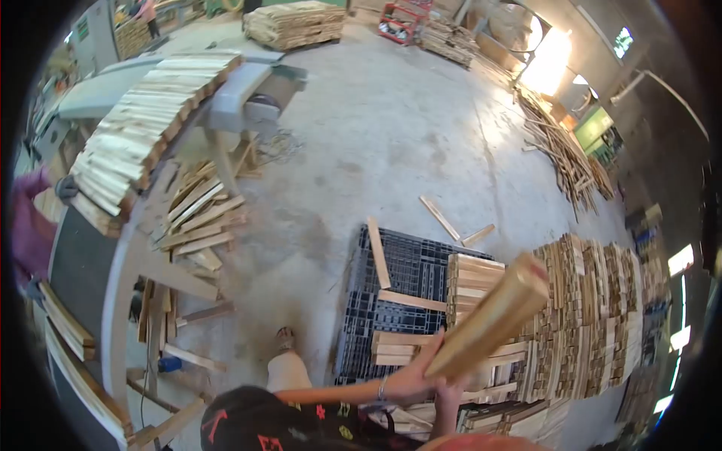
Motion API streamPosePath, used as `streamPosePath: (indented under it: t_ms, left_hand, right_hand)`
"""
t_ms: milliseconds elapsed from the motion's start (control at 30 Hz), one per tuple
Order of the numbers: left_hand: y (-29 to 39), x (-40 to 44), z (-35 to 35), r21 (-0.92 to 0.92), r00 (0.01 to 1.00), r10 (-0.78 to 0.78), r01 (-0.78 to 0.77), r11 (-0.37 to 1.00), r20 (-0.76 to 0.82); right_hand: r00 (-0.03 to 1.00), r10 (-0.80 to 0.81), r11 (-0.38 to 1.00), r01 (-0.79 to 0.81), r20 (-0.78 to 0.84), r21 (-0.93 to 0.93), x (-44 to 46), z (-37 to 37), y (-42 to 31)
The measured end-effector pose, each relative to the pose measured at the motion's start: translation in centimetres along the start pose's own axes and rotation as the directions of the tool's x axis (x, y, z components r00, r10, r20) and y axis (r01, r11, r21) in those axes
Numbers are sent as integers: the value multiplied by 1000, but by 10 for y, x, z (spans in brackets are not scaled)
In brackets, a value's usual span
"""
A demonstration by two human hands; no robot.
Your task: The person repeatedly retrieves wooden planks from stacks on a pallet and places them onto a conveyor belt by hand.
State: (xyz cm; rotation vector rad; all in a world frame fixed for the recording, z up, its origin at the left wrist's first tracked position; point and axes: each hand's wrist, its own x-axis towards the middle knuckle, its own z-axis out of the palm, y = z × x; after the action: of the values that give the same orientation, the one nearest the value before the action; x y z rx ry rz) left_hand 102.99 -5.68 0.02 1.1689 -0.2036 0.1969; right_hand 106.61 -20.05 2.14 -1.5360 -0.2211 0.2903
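A thick length of wood (492, 319), smeared by motion, is raised at a slant over the pallet, its reddish end toward the upper right. I cannot tell whether it is one piece or several boards together. My left hand (412, 378), with a bracelet at the wrist, is closed around its lower end. Right beside it, my right hand (450, 392) grips the same end from below, its fingers partly hidden. Under and beyond the wood stands a black plastic pallet (350, 331) with loose boards (378, 253) and short board stacks (402, 348) on it.
Tall board stacks (587, 316) stand at the right. On the left, a conveyor (79, 252) carries a row of boards (154, 101); a co-worker's purple sleeve (30, 218) and gloved hand (67, 187) are beside it. Scrap boards (203, 210) lie on the floor.
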Motion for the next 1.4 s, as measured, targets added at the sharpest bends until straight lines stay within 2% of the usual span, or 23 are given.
streamPosePath:
  t_ms: [67,133,200,267,400,433,533,667,733,800,833,900,967,1033,1100,1133,1167,1300,1400]
  left_hand:
    - [65,3,-41,-126,999,40,-43,991,-29]
    - [93,-9,-80,2,987,-16,16,1000,-161]
    - [157,-22,-112,-195,980,-124,93,976,-157]
    - [192,-34,-137,-136,967,-20,-15,991,-255]
    - [226,-55,-188,99,840,283,-268,958,-463]
    - [245,-65,-192,190,795,329,-269,944,-509]
    - [278,-80,-204,161,722,363,-336,928,-589]
    - [293,-112,-261,210,591,382,-340,917,-710]
    - [300,-132,-288,222,507,364,-320,921,-781]
    - [314,-156,-310,177,349,318,-381,908,-881]
    - [323,-167,-321,208,306,362,-437,875,-881]
    - [342,-187,-335,238,198,391,-527,816,-899]
    - [358,-198,-340,235,72,351,-615,753,-934]
    - [343,-224,-369,265,46,429,-726,635,-902]
    - [332,-244,-376,329,-54,441,-749,575,-896]
    - [327,-254,-378,362,-104,445,-756,545,-889]
    - [321,-262,-377,399,-160,430,-732,552,-889]
    - [295,-282,-374,501,-343,373,-687,526,-862]
    - [306,-273,-352,449,-286,374,-750,486,-882]
  right_hand:
    - [986,-160,986,162,46,-44,16,61,-20]
    - [932,-329,932,347,150,-106,33,142,-63]
    - [869,-410,870,464,278,-168,40,195,-100]
    - [777,-462,812,565,428,-149,49,242,-116]
    - [673,-508,794,608,537,-11,47,330,-138]
    - [655,-503,802,598,564,21,45,348,-141]
    - [583,-470,819,567,663,82,41,386,-156]
    - [443,-421,839,523,792,153,45,458,-158]
    - [262,-449,757,619,855,208,57,495,-155]
    - [90,-451,689,668,888,282,60,530,-154]
    - [-10,-423,669,671,906,320,64,548,-158]
    - [-215,-363,629,662,907,408,76,579,-170]
    - [-295,-285,751,523,912,403,85,609,-167]
    - [-407,-219,853,361,887,377,86,633,-154]
    - [-483,-55,979,145,874,142,78,644,-136]
    - [-531,24,999,47,847,1,73,647,-129]
    - [-617,4,996,68,787,49,70,654,-124]
    - [-670,62,998,26,740,-59,48,650,-105]
    - [-675,78,993,-10,734,-115,34,635,-86]
